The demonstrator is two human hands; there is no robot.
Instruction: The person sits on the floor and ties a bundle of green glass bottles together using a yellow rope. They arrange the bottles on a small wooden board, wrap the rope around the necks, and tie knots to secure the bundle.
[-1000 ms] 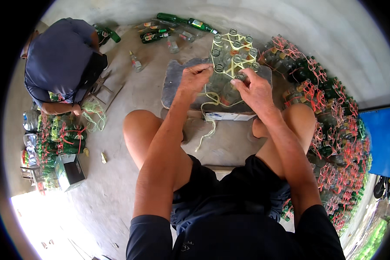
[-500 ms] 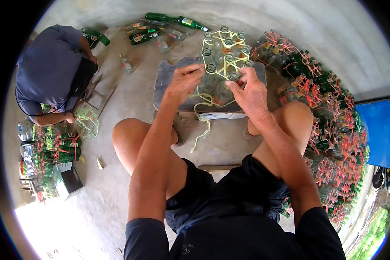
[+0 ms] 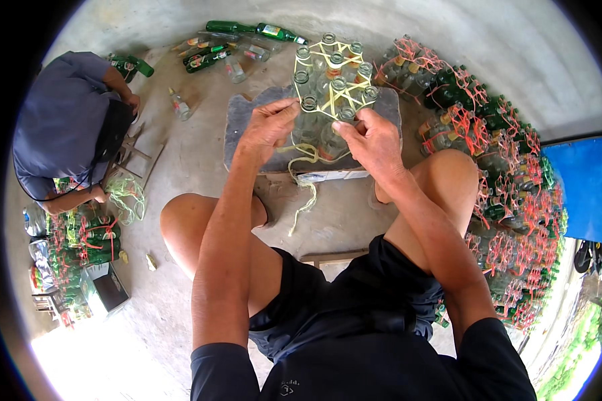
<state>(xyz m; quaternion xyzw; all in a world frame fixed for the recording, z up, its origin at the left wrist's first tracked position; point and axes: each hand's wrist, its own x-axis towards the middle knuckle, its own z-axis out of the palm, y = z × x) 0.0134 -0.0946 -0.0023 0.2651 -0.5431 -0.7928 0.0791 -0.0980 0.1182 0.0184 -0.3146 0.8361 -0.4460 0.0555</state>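
Note:
A cluster of clear glass bottles [image 3: 329, 139] stands upright on a low dark board in front of me. Pale yellow cord [image 3: 306, 153] winds from neck to neck in crossing strands, and its loose tail hangs over the board's near edge. My left hand [image 3: 272, 125] is closed in a pinch on the cord, beside the bottle neck at the cluster's near left corner. At the nearest neck, my right hand [image 3: 373, 142] closes thumb and fingers on the cord, its thumb close to the glass.
The dark board [image 3: 242, 127] rests between my knees. Red-tied bottle bundles [image 3: 508, 180] crowd the right wall. Loose green bottles [image 3: 231, 27] lie at the back. To the left another person [image 3: 70, 120] bends over tied green bottles [image 3: 100, 234], near a tangle of cord [image 3: 126, 196] and an open box [image 3: 105, 289].
The whole view has shifted slightly, so the bottles and board appear further left. Both hands keep their pinch at the near bottle necks with little visible movement.

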